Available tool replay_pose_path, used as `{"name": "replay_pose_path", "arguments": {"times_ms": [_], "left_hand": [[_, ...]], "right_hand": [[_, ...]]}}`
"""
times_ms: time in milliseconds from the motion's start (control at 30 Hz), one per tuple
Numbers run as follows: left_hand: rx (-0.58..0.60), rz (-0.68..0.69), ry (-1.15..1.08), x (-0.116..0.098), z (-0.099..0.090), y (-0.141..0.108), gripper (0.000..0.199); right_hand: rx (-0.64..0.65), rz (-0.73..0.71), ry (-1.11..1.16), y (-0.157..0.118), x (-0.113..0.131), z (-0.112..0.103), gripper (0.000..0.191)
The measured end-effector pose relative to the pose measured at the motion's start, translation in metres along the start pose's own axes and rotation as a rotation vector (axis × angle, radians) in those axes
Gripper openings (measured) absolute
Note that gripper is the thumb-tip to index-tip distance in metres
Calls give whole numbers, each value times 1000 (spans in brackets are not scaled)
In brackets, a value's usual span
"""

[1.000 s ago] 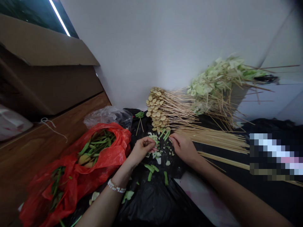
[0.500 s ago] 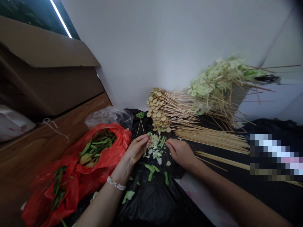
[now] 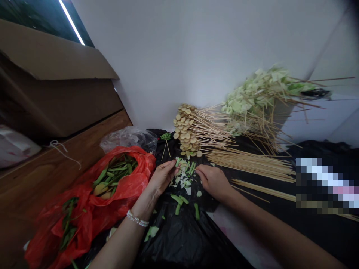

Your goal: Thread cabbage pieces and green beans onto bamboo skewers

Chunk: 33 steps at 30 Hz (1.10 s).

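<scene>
My left hand [image 3: 165,175] pinches a short piece of green bean [image 3: 177,161] between thumb and fingertips. Opposite it, my right hand [image 3: 213,181] is closed, its fingertips against several green bean pieces [image 3: 191,168] lined up side by side as on a skewer; the stick itself is mostly hidden. Below and between the hands, pale cabbage scraps [image 3: 183,182] lie on black plastic sheeting [image 3: 179,243]. Closer to me are loose bean pieces [image 3: 178,201] and a single one [image 3: 196,212].
To the left, a red plastic bag [image 3: 140,157] holds beans. Potato-slice skewers [image 3: 186,130] are stacked by the wall, with cabbage skewers [image 3: 252,93] to their right. Bare bamboo sticks [image 3: 252,164] lie on the right. A few bean skewers [image 3: 165,136] rest behind; a cardboard box [image 3: 64,101] stands left.
The bean piece in my left fingers has turned, from nearly end-on to showing its length. My right hand and the lined-up bean pieces have hardly moved.
</scene>
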<state>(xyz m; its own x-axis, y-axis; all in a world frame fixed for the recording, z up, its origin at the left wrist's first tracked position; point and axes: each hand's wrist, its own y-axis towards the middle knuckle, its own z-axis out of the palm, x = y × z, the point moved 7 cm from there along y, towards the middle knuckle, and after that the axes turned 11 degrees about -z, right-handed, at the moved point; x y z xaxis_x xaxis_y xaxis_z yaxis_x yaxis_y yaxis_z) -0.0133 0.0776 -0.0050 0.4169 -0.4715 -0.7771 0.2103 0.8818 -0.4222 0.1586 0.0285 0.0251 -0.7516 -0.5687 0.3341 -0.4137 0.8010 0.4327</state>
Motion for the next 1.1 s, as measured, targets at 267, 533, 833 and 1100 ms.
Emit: {"name": "replay_pose_path", "arguments": {"times_ms": [267, 533, 833, 1100], "left_hand": [[14, -77, -65, 5, -5, 5, 7], [-5, -65, -56, 4, -6, 5, 9], [13, -42, -10, 6, -4, 5, 14], [27, -91, -42, 13, -4, 7, 12]], "right_hand": [[16, -1, -20, 0, 0, 2, 28], [14, -18, -29, -1, 3, 1, 28], [35, -7, -72, -3, 6, 1, 27], [1, -14, -8, -3, 6, 3, 23]]}}
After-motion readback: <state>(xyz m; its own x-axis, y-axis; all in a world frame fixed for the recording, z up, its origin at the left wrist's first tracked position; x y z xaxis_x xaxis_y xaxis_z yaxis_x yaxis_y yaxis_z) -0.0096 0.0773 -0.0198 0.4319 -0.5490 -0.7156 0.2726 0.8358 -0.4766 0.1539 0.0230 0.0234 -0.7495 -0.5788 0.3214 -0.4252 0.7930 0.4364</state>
